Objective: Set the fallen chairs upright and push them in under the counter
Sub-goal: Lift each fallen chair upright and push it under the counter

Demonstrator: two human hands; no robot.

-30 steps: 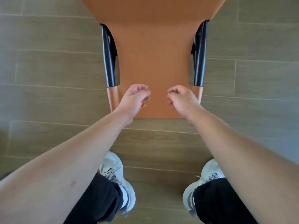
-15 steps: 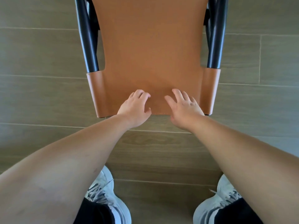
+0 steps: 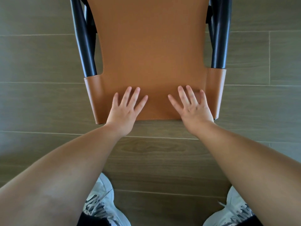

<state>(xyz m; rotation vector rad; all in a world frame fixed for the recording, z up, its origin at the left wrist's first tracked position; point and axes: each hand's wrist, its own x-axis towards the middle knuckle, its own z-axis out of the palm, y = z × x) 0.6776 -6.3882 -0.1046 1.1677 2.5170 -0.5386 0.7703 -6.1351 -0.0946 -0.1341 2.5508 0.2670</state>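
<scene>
A chair with a tan leather back [image 3: 151, 59] and black tube frame [image 3: 84, 46] lies on the wood-plank floor, its top edge toward me. My left hand [image 3: 125, 108] lies flat with spread fingers on the leather near the top edge, left of centre. My right hand [image 3: 192, 106] lies flat in the same way, right of centre. Neither hand grips anything. The seat and legs are out of view beyond the top of the frame.
Grey-brown floor planks [image 3: 40, 62] stretch on both sides of the chair. My white sneakers [image 3: 101, 206] stand on the floor just below the chair's top edge. No counter is in view.
The view has closed in on the chair back. Both hands went from loosely curled above the leather to spread flat on it near the top edge.
</scene>
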